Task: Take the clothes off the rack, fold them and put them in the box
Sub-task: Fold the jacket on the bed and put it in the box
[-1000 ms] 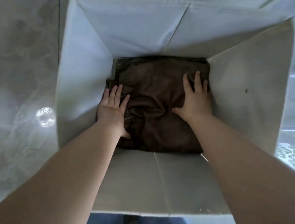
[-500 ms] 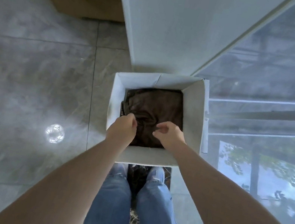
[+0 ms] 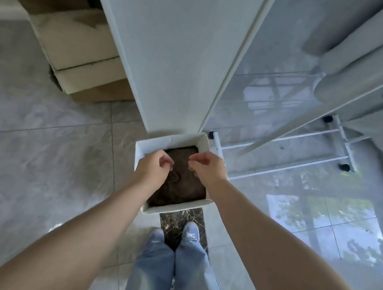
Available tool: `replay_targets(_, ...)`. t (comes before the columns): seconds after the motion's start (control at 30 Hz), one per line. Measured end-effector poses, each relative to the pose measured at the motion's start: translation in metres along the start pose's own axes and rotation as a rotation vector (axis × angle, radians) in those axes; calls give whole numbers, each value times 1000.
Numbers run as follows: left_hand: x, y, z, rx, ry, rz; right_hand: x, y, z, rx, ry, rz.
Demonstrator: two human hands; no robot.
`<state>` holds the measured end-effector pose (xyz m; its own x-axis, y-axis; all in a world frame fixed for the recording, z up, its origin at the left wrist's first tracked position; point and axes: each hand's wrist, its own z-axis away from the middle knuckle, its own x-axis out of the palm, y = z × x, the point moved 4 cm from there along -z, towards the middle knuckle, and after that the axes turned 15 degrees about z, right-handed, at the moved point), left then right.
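Note:
A white fabric box (image 3: 172,140) stands on the floor in front of my feet. A folded dark brown garment (image 3: 183,180) lies flat in its bottom. My left hand (image 3: 154,167) hovers above the box's left side, fingers loosely curled, holding nothing. My right hand (image 3: 208,167) hangs above the right side, fingers also loosely curled and empty. Both hands are well above the garment and apart from it. A white clothes rack (image 3: 297,135) stands to the right, with grey clothes (image 3: 375,82) hanging on it.
A white wall panel (image 3: 176,52) rises just behind the box. Stacked cardboard boxes (image 3: 82,59) sit at the back left on the grey tiled floor (image 3: 30,154). The rack's foot (image 3: 217,144) is close to the box's right corner.
My hands have lifted off the brown garment and out of the box, fingers curling in. My head has risen, so the box looks much smaller and the rack has come into view.

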<state>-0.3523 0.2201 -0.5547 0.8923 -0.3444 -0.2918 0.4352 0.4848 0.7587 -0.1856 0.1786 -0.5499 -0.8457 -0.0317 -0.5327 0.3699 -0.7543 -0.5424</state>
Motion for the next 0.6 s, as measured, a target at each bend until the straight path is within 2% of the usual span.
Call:
replay_targets(0.17, -5, 65, 46, 87, -66, 61, -56, -35, 67, -88, 75, -120)
replay_targets(0.3, -6, 130, 87, 215, -133, 20, -105, -53, 121, -158, 128, -137)
replay_targets(0.43, 5, 186, 125, 344, -236, -36, -155, -50, 168, -169, 176, -160)
replay_targets(0.6, 31, 240, 165, 416, -376, -148, -222, -35, 218, -197, 266, -162)
